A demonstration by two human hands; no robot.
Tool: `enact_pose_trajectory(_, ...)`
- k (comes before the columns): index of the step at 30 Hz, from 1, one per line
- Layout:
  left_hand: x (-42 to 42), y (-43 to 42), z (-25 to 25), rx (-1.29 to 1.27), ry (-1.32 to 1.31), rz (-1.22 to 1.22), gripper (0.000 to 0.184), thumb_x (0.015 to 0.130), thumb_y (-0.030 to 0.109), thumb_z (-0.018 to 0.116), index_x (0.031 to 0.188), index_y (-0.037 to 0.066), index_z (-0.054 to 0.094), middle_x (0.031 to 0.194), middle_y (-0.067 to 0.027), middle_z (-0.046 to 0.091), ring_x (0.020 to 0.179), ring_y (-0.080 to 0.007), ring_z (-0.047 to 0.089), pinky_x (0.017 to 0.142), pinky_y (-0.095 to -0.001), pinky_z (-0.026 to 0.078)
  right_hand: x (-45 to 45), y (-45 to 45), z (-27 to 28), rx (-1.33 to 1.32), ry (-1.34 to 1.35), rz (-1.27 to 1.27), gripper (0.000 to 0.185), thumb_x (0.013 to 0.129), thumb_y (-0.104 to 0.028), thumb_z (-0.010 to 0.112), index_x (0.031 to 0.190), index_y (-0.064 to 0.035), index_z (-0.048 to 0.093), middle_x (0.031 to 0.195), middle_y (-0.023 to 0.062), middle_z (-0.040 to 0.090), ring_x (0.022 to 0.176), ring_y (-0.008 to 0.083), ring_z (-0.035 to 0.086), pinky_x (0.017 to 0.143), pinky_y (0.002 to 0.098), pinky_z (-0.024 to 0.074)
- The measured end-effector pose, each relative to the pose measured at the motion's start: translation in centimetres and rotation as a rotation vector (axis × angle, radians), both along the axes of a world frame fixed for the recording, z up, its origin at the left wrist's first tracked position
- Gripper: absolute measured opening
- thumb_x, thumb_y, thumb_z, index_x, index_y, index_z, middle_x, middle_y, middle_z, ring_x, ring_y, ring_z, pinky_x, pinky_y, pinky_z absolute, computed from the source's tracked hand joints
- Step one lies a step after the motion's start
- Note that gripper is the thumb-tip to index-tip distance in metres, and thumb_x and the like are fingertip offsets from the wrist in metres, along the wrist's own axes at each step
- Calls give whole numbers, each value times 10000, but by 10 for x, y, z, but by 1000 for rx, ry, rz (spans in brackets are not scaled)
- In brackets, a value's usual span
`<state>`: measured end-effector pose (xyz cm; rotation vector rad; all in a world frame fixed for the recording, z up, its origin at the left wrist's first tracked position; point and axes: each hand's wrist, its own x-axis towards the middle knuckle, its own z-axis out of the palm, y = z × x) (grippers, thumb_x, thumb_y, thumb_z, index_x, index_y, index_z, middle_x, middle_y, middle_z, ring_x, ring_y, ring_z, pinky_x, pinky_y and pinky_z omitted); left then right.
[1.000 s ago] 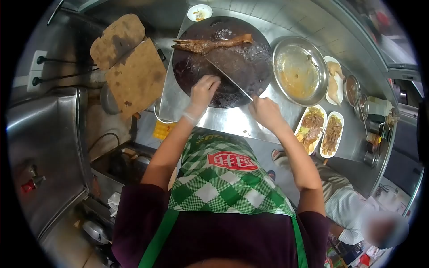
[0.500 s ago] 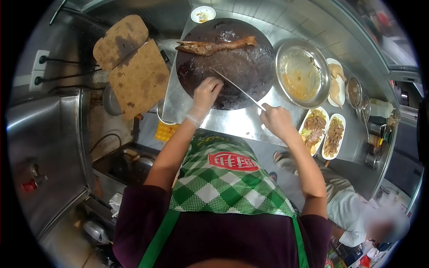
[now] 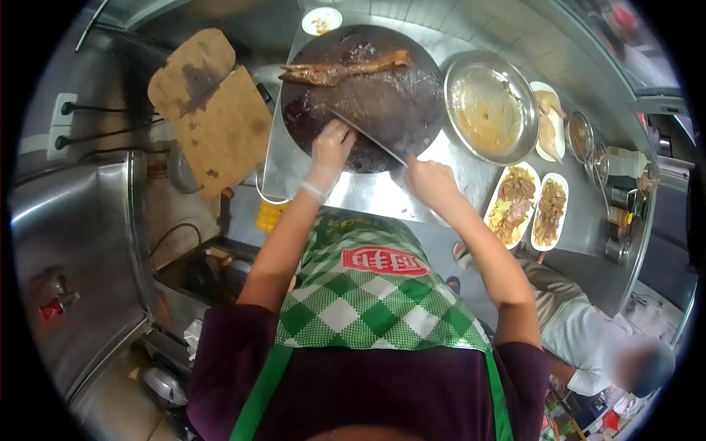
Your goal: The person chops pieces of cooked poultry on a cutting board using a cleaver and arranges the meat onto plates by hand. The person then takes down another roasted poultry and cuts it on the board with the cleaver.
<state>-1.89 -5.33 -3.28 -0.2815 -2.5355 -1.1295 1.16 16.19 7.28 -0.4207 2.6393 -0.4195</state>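
Observation:
A dark round chopping board (image 3: pixel 412 110) lies on the steel counter. Across its far part rests a long brown piece of cooked meat (image 3: pixel 346 71). My right hand (image 3: pixel 432 182) is closed round the handle of a knife (image 3: pixel 371 138), whose blade points to the upper left over the board. My left hand (image 3: pixel 332 153), in a clear glove, is at the board's near left edge beside the blade. Its fingers are bent together, and whatever they hold is hidden or too small to name.
Right of the board stand a large steel bowl (image 3: pixel 529 110), a white plate with pale meat (image 3: pixel 548 132) and two oval dishes of sliced food (image 3: pixel 512 202) (image 3: pixel 549 213). A small white bowl (image 3: pixel 322 21) sits behind. Brown boards (image 3: pixel 220 132) are left. Another person (image 3: pixel 581 345) is lower right.
Over the last half second the knife and my right hand have shifted left, bringing the blade close to my left fingers. The whole view has also shifted slightly.

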Motion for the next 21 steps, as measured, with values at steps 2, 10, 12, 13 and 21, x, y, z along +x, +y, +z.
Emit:
enact_pose_trajectory(2, -2, 0, 1, -25, 21, -3, 139, 783, 27, 669, 921, 13, 658, 924, -150, 634, 808, -328, 634, 681, -354, 520, 11, 13, 3, 8, 1, -50, 273, 850, -189, 518, 991, 23, 615, 725, 248, 640, 730, 391, 652, 705, 472, 515)
enact_pose_trajectory(10, -1, 2, 1, 153, -25, -8, 108, 789, 19, 673, 896, 22, 657, 921, -116, 638, 805, -299, 637, 692, -333, 522, 12, 24, 15, -120, 77, -101, 206, 840, -185, 518, 902, -27, 635, 671, 234, 621, 693, 405, 633, 688, 485, 508)
enact_pose_trajectory(12, 0, 0, -1, 119, 3, -17, 104, 789, 10, 674, 890, 9, 652, 916, -122, 634, 790, -294, 637, 682, -323, 520, 16, 23, 16, -98, 80, -86, 200, 838, -180, 518, 894, -26, 633, 663, 234, 618, 679, 402, 633, 676, 482, 510)
enact_pose_trajectory(13, -1, 0, -2, 95, 18, -16, 100, 788, 9, 674, 885, 9, 650, 913, -122, 634, 787, -294, 636, 678, -326, 517, 17, 23, 16, -93, 85, -79, 198, 838, -179, 518, 895, -27, 632, 660, 234, 617, 674, 400, 633, 671, 480, 510)
enact_pose_trajectory(21, -1, 1, -2, 72, 46, -1, 80, 777, 17, 683, 850, 7, 652, 891, -128, 645, 788, -292, 639, 675, -334, 514, 13, 25, 15, -45, 82, -60, 198, 841, -183, 522, 912, -29, 623, 649, 224, 618, 662, 392, 637, 664, 478, 513)
